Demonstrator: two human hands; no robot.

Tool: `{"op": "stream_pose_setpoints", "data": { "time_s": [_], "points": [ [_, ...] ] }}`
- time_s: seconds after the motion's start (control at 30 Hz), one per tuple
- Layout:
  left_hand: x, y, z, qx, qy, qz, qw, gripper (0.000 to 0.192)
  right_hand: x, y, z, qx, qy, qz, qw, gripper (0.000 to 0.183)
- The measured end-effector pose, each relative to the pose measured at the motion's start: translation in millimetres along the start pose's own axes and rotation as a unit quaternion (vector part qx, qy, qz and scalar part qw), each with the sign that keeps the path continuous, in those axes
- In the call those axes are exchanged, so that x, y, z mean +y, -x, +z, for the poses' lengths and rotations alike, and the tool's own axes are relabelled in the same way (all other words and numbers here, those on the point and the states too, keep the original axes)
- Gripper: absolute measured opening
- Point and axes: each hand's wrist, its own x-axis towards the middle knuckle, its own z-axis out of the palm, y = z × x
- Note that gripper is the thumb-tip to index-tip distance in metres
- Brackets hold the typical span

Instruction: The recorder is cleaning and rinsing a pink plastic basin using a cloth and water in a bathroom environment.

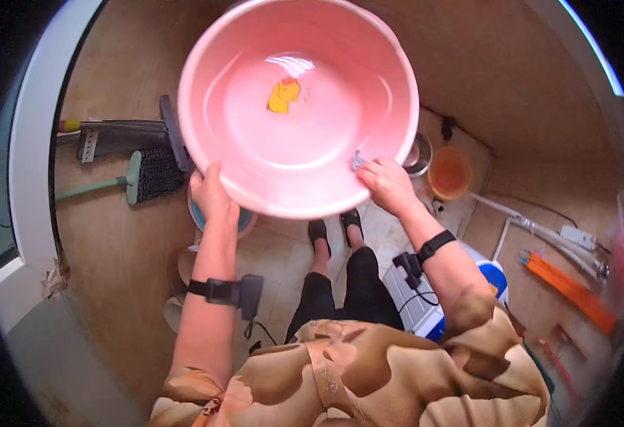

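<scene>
A large pink plastic basin [322,139] is held up in front of me, its inside facing the camera, with a yellow cartoon figure [284,96] on its bottom. My left hand [213,196] grips the rim at the lower left, its fingers partly hidden behind the basin. At the lower right my right hand [386,184] holds the rim, thumb side inside. A small greyish, crumpled item [358,160] sits at the fingertips of that hand against the inner wall; whether it is cloth or film I cannot tell.
A green-handled brush [157,176] is at the left. Partly under the basin stands a blue-lined tub [197,211]. To the right are an orange bowl [450,172], a metal bowl [420,155], white pipes [544,230] and a white and blue appliance [410,301]. My feet are on floor tiles [269,256].
</scene>
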Motion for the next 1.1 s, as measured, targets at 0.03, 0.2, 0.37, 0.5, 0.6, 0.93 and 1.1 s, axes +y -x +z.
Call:
{"op": "stream_pose_setpoints", "data": {
  "time_s": [0.03,0.2,0.37,0.5,0.6,0.93,1.1],
  "points": [
    [-2,4,2,0.011,0.010,-0.003,1.000,0.033,-13,-2,5,-0.003,0.006,0.008,1.000,0.014],
    [-39,30,21,0.114,0.019,-0.034,0.993,0.043,-87,-40,19,0.032,-0.081,-0.007,0.996,0.016],
    [4,10,15,0.058,0.050,-0.041,0.996,0.042,-16,-13,-5,0.062,0.022,0.000,0.998,0.016],
    [-56,50,30,0.125,0.132,-0.081,0.980,0.046,-100,-63,4,0.083,0.001,-0.057,0.995,0.008],
    [-25,5,-5,0.110,0.070,-0.105,0.986,0.046,-33,-40,-18,0.091,0.021,-0.084,0.992,0.009],
    [-14,27,40,0.039,-0.073,0.042,0.996,0.035,-29,-8,-18,-0.254,-0.171,0.057,0.950,0.052],
    [-3,38,42,-0.007,-0.090,0.027,0.995,0.034,18,-6,-37,-0.188,-0.448,0.413,0.770,0.027]
  ]
}}
